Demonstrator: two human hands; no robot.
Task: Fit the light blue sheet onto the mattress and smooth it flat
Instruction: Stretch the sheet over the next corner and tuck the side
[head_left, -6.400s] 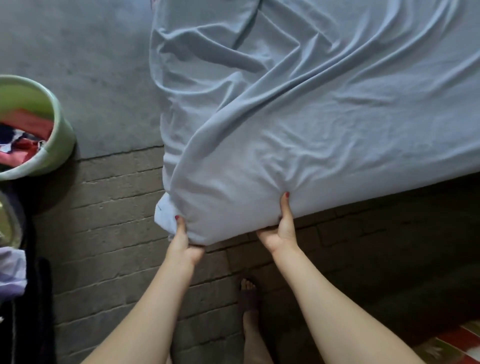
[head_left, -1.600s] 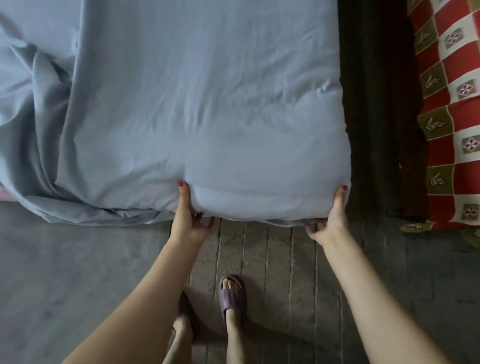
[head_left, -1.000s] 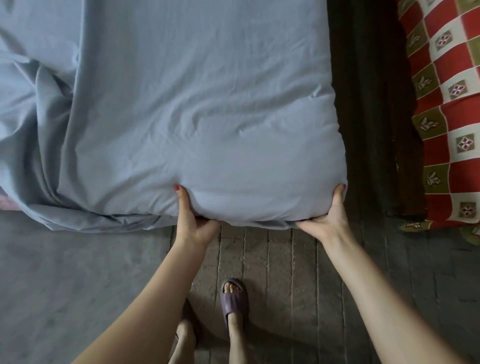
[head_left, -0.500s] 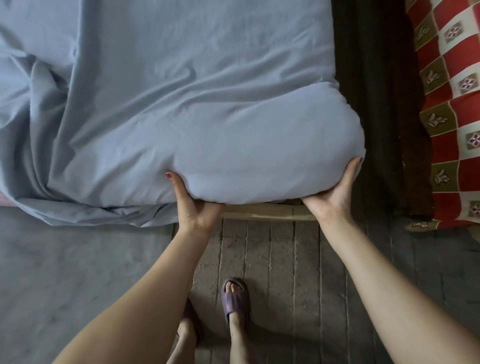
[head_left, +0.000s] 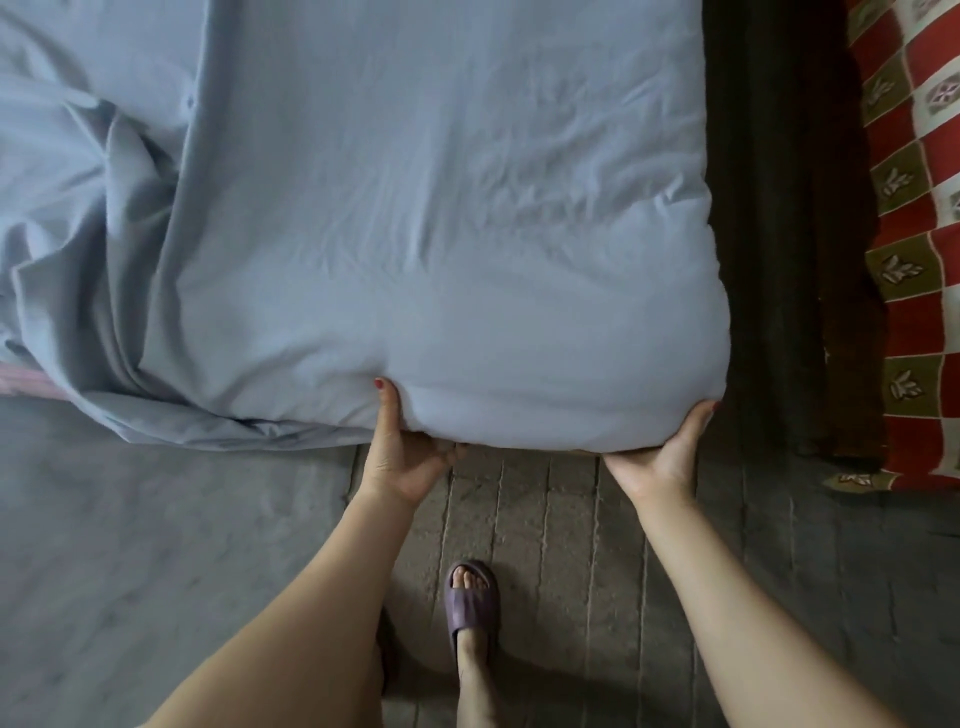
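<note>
Over a brick floor (head_left: 545, 519), left hand (head_left: 400, 457) and right hand (head_left: 660, 452) grip the light blue sheet (head_left: 441, 208) round the mattress corner; likely tucking it under, next smoothing left-side folds.

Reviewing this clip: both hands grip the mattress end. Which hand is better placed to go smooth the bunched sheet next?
Probably the left hand. It holds the edge of the light blue sheet nearest the loose folds draping off the left side. The right hand cups the far right corner, away from them.
</note>
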